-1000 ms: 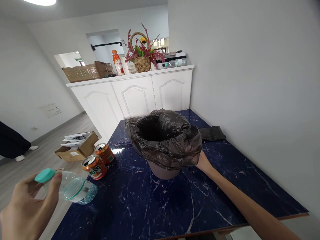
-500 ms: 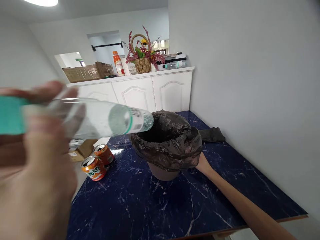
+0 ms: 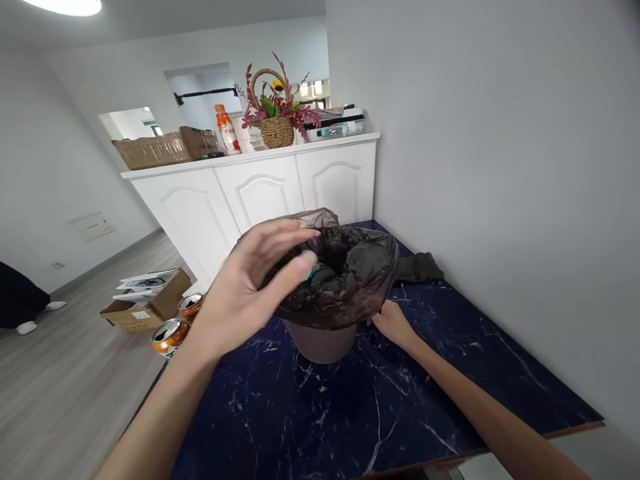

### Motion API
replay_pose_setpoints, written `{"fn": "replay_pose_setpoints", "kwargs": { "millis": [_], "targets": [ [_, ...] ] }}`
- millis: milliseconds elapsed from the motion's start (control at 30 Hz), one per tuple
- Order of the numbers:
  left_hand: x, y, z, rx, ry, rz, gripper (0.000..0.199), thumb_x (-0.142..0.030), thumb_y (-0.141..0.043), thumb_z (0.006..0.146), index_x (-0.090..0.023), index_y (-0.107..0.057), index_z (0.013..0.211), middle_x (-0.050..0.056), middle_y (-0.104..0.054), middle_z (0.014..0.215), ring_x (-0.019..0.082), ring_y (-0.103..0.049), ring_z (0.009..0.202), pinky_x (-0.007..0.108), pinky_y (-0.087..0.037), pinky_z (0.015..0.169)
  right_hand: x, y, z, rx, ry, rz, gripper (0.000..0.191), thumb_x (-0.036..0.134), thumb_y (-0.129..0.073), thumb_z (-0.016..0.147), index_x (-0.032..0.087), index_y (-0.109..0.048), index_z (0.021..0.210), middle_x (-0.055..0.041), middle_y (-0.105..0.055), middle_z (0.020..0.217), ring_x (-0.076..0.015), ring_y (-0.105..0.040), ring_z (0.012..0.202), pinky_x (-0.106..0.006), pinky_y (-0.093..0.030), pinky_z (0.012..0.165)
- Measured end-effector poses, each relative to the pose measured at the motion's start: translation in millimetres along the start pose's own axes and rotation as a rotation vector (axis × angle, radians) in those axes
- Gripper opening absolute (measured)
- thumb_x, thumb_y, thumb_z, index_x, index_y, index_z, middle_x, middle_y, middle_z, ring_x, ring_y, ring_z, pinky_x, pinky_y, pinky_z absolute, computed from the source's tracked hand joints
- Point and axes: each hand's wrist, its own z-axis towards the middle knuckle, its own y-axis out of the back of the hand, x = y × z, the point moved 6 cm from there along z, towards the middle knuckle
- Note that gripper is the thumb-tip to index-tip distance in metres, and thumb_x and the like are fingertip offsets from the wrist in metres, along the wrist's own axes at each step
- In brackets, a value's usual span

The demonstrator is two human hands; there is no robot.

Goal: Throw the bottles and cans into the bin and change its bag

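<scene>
A grey-brown trash bin (image 3: 320, 343) stands upright on the table, lined with a black garbage bag (image 3: 345, 303) folded over its rim. Over the left part of the opening is my left hand (image 3: 255, 280), fingers apart and holding nothing. Just beyond its thumb, inside the bag, a bit of a clear plastic bottle's teal cap (image 3: 307, 274) shows; most of the bottle is hidden. On the right side, my right hand (image 3: 393, 323) is closed at the bag's overhanging edge, its fingertips partly covered. Two orange drink cans (image 3: 170, 333) stand left of my left forearm.
The dark blue marble-patterned table (image 3: 300, 420) meets a grey wall on the right. A bundled black bag (image 3: 423, 268) lies behind the bin. A cardboard box (image 3: 145, 310) is on the floor. White cabinets (image 3: 270, 187) carry a flower basket (image 3: 277, 132). A person's feet (image 3: 27, 327) show at far left.
The bottle has left my left hand and gone down into the lined bin. My left hand has moved right to the opening and spread. My right hand remains beside the bag.
</scene>
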Motion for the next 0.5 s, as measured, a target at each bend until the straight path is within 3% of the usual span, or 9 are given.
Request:
{"fn": "replay_pose_setpoints", "kwargs": {
  "millis": [167, 267, 367, 500],
  "targets": [
    [21.3, 48.8, -17.4, -0.453, 0.085, 0.127, 0.03, -0.049, -0.071, 0.098, -0.021, -0.072, 0.11, 0.008, -0.08, 0.118, 0.026, -0.073, 0.121, 0.046, -0.055, 0.116, 2.5, 0.6, -2.2, 0.017, -0.033, 0.03, 0.028, 0.03, -0.049, 0.091, 0.024, -0.072, 0.076, -0.0001, -0.068, 0.06, -0.0193, -0.064, 0.056, -0.028, -0.046, 0.06],
    [39.8, 79.3, -34.2, -0.628, 0.149, 0.238, 0.03, -0.049, -0.07, 0.096, -0.021, -0.071, 0.106, 0.009, -0.079, 0.118, 0.026, -0.072, 0.121, 0.047, -0.052, 0.116, 3.2, 0.9, -2.4, 0.019, -0.036, 0.039, 0.026, 0.029, -0.049, 0.091, 0.024, -0.07, 0.076, 0.0002, -0.069, 0.061, -0.0194, -0.064, 0.057, -0.028, -0.045, 0.061],
    [62.0, 110.3, -51.6, -0.652, 0.281, 0.477, 0.035, -0.048, -0.065, 0.094, -0.021, -0.068, 0.117, 0.012, -0.076, 0.127, 0.032, -0.069, 0.126, 0.052, -0.055, 0.109, 3.0, 0.5, -2.2, 0.018, -0.039, 0.044, 0.025, 0.03, -0.049, 0.09, 0.024, -0.07, 0.075, 0.0001, -0.069, 0.063, -0.0194, -0.064, 0.058, -0.028, -0.045, 0.061],
    [100.7, 147.6, -71.8, -0.444, 0.473, 0.941, 0.058, -0.058, -0.057, 0.089, -0.017, -0.067, 0.128, 0.018, -0.073, 0.129, 0.043, -0.066, 0.126, 0.06, -0.053, 0.107, 2.3, -0.9, -2.7, 0.022, -0.04, 0.044, 0.025, 0.031, -0.049, 0.089, 0.024, -0.07, 0.076, 0.0004, -0.069, 0.063, -0.019, -0.062, 0.055, -0.028, -0.044, 0.059]
  ]
}}
